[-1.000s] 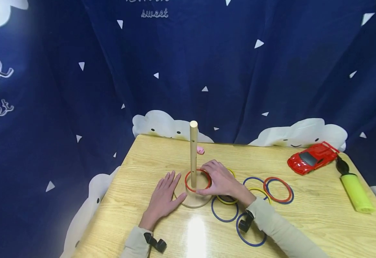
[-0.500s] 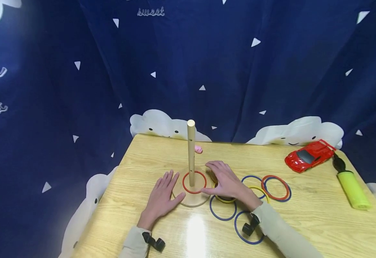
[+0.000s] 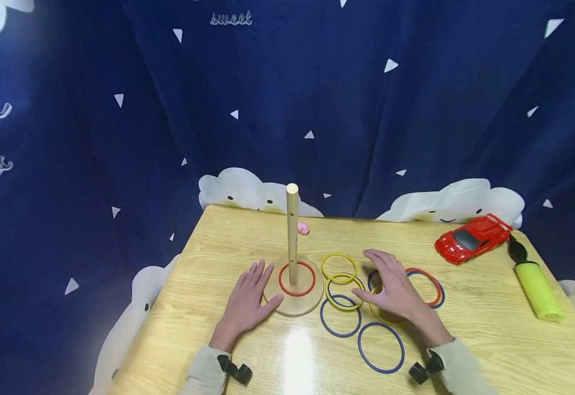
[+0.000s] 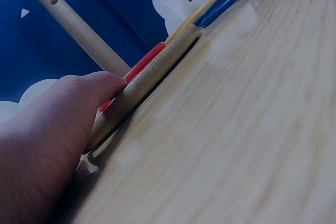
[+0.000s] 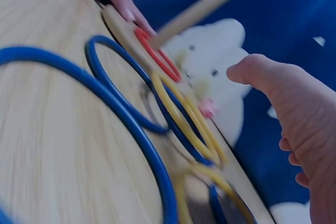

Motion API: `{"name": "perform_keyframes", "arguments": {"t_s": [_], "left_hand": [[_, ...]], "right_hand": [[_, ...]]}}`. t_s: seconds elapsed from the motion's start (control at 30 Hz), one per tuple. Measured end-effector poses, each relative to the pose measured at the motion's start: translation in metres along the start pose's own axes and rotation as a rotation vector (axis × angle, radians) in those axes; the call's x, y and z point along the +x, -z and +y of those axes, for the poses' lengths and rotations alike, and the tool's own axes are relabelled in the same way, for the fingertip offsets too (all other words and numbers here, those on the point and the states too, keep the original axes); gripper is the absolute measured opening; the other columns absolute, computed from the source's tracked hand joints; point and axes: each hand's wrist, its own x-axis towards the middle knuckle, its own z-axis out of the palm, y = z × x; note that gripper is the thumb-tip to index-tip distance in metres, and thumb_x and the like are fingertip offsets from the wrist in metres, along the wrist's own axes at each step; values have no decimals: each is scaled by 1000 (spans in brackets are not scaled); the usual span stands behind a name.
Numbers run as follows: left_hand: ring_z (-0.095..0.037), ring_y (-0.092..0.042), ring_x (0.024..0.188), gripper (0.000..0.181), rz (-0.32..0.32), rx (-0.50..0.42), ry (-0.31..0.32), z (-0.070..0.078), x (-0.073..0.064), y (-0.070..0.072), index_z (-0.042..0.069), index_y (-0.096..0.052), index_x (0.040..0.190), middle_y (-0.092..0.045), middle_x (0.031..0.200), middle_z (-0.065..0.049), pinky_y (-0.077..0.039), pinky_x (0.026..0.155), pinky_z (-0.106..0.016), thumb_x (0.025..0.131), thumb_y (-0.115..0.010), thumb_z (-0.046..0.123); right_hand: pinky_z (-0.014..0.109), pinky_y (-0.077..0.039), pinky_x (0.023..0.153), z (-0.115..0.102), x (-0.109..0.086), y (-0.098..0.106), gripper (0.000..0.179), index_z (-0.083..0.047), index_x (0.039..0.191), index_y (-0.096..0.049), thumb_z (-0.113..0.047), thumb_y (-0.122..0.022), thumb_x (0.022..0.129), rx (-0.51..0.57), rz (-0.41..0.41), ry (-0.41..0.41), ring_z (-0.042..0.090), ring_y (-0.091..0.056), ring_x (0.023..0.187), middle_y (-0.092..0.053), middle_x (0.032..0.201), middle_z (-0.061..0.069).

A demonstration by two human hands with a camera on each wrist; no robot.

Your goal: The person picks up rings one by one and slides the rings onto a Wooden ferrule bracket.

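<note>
Peg [image 3: 292,230]: upright on its round base [image 3: 294,307].
Red ring [image 3: 297,295]: encircles peg's foot.
Left hand [image 3: 248,304]: left of peg, fingers straight, thumb touching base rim; nothing gripped.
Right hand [image 3: 393,288]: right of peg, above rings, thumb and fingers apart, nothing held.
Yellow rings [image 3: 322,267]: two, overlapping, near peg's right.
Car [image 3: 472,240]: well right of peg.

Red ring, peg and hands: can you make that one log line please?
left hand: touching base | right hand: above rings, none held | red ring: around peg, lying on base
</note>
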Motion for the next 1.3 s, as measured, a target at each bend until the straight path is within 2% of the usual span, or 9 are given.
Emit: {"name": "perform_keyframes", "arguments": {"t_s": [0.33,0.47,0.57,0.7,0.93,1.1,1.3], "left_hand": [[-33,-19,160,85,6,-14,3,4,0,-2,18,-30,167,-26,171,-13,-19,128,-53,100,-51,66],[-33,-20,160,85,8,-11,3,4,-1,-3,19,-30,167,-26,172,-13,-19,128,-53,100,-51,67],[-33,-20,160,85,9,-4,6,3,-1,-4,18,-30,167,-26,171,-13,-19,128,-53,100,-51,67],[-33,-20,159,85,18,-10,1,4,-1,-4,17,-31,166,-27,171,-13,-19,128,-54,100,-52,66],[-34,-23,159,85,31,-6,-9,3,0,-4,18,-33,166,-28,171,-13,-21,126,-55,99,-53,66],[-33,-21,159,85,20,-10,-14,3,1,-4,18,-31,166,-27,171,-13,-20,127,-55,100,-52,67],[-31,-17,161,85,-2,-11,5,2,-1,-4,21,-27,167,-24,172,-11,-16,128,-52,100,-51,68]], "right_hand": [[70,-33,97,59,-55,39,89,3,143,-54,-33,-93,72,-36,126,-158,51,-43,130,-52,144,28],[70,-31,95,78,-75,46,90,4,144,-53,-31,-92,72,-46,154,-184,52,-43,127,-52,142,30],[72,-30,98,88,-85,48,93,4,148,-50,-33,-91,73,-40,152,-221,53,-41,129,-50,145,30],[76,-26,103,93,-92,52,98,3,151,-46,-37,-91,74,-17,123,-270,55,-38,132,-47,149,31],[71,-29,96,100,-98,46,101,2,147,-51,-44,-94,68,-64,82,-276,54,-42,128,-51,144,31],[67,-31,93,99,-100,45,97,1,141,-56,-46,-95,65,-108,90,-271,51,-44,125,-53,141,28],[66,-30,93,99,-101,43,95,0,138,-57,-46,-96,64,-93,104,-277,51,-45,124,-55,138,27]]}}
